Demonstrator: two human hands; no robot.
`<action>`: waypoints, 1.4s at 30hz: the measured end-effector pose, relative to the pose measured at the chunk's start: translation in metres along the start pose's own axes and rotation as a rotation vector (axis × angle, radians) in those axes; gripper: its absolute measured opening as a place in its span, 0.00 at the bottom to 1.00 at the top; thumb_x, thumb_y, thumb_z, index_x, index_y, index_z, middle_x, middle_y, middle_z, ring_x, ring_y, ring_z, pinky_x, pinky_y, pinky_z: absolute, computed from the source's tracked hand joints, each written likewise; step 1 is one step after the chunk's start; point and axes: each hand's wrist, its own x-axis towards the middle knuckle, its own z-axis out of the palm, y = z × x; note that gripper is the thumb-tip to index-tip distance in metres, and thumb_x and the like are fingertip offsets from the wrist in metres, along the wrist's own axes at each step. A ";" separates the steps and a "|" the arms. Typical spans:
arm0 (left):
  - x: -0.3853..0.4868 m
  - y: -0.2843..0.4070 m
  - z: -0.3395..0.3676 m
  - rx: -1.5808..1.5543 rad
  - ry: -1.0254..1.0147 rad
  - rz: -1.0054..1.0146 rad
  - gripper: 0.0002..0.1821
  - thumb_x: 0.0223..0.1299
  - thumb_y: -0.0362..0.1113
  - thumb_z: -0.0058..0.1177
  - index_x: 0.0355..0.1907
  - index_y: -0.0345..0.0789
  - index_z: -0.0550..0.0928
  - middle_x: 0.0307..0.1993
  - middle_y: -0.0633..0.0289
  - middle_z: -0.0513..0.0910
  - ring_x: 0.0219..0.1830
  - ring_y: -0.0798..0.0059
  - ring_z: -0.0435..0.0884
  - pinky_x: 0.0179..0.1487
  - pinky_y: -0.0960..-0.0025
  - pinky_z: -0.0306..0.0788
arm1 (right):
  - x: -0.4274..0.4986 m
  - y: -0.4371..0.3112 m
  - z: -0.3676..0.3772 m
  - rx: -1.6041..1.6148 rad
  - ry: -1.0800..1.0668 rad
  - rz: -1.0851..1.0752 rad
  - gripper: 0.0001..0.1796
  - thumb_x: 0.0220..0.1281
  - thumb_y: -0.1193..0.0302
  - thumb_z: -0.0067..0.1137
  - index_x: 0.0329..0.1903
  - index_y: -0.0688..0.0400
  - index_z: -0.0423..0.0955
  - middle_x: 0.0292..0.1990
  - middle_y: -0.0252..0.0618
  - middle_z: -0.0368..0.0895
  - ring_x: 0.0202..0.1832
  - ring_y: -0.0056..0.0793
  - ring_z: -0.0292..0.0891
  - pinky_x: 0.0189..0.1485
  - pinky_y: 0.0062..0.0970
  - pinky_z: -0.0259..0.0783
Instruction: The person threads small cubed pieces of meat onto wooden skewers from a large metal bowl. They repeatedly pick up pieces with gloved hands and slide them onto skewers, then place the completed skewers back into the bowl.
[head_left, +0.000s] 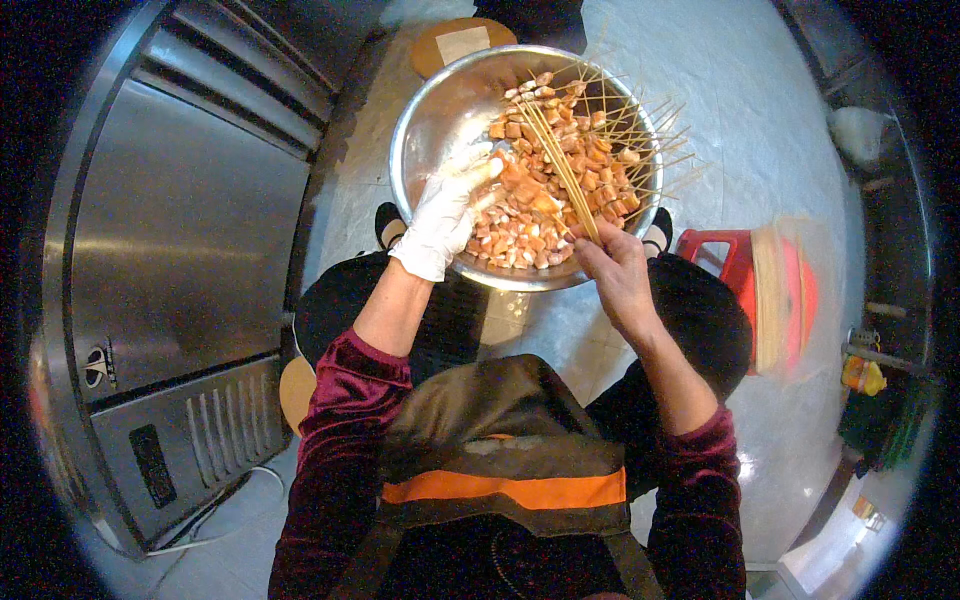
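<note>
A large steel bowl (431, 112) stands before me between my knees. Cubes of raw meat (514, 244) lie loose in its near part, and skewers threaded with meat (600, 172) fill the right side, their bare ends over the rim. My left hand (446, 210), in a white disposable glove, is inside the bowl with pieces of meat at its fingertips. Bare, my right hand (615, 262) grips a bundle of bamboo skewers (559, 161) at the near right rim; the bundle slants up and left over the meat. A thin skewer also runs from these fingers towards the meat by my left hand.
A stainless steel refrigerator cabinet (187, 225) stands close on the left. To the right is a red plastic stool (731, 255) with a bundle of skewers (767, 300) in clear plastic on it. A round wooden stool (427, 52) is beyond the bowl. Shelving (877, 277) lines the far right.
</note>
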 end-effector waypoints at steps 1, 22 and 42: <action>0.000 0.000 -0.001 0.009 0.013 -0.007 0.21 0.57 0.32 0.60 0.54 0.36 0.76 0.49 0.64 0.78 0.53 0.74 0.75 0.56 0.64 0.69 | 0.001 -0.001 -0.002 -0.020 -0.002 0.020 0.08 0.61 0.74 0.51 0.37 0.66 0.76 0.23 0.33 0.73 0.29 0.21 0.68 0.33 0.24 0.66; 0.013 0.003 -0.042 -0.413 0.065 0.058 0.17 0.65 0.32 0.47 0.54 0.29 0.69 0.50 0.52 0.74 0.52 0.62 0.75 0.59 0.59 0.72 | 0.159 -0.035 -0.057 -0.991 0.034 -0.291 0.12 0.57 0.67 0.53 0.37 0.61 0.79 0.33 0.55 0.81 0.37 0.54 0.78 0.39 0.45 0.72; 0.016 0.000 -0.047 -0.372 0.105 0.096 0.16 0.65 0.32 0.46 0.54 0.32 0.67 0.47 0.53 0.76 0.51 0.61 0.76 0.62 0.57 0.69 | -0.056 -0.225 -0.062 0.675 -0.439 -0.670 0.17 0.68 0.72 0.45 0.54 0.69 0.71 0.33 0.35 0.73 0.21 0.13 0.60 0.21 0.14 0.60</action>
